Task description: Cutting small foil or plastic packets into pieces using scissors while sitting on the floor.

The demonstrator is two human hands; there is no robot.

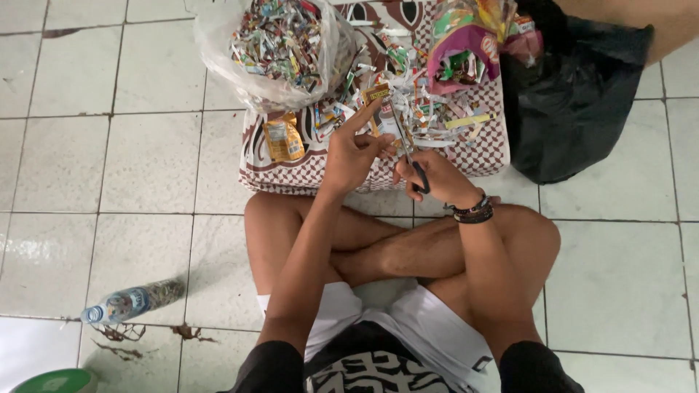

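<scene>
Fingers of left hand (pixel 351 151) pinch thin brown-yellow foil sachet (pixel 378 98) above patterned brown-white cloth (pixel 291 171); right hand (pixel 431 177) grips black-handled scissors (pixel 409 149) cutting it. Sachet looks light, floppy, slippery; best held near edge. Clear bag of wrapper shreds (pixel 280 47) behind the cloth.

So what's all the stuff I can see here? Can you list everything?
wrapper: one, brown and yellow, held up in the left hand
scissors: one pair, dark handles, in the right hand, blades at the wrapper
patterned cloth: one, brown and white, on the floor ahead of the knees
cut strips: many, mixed colours, piled on the cloth
clear bag: one, full of colourful scraps, at the cloth's far left
yellow packet: one, on the cloth
pink bag: one, holding scraps, far right of the cloth
black bag: one, right of the cloth
bottle: one, clear, lying on the tiles, left
green lid: one, bottom left corner
bracelets: several, dark, right wrist
left hand: one
right hand: one
</scene>
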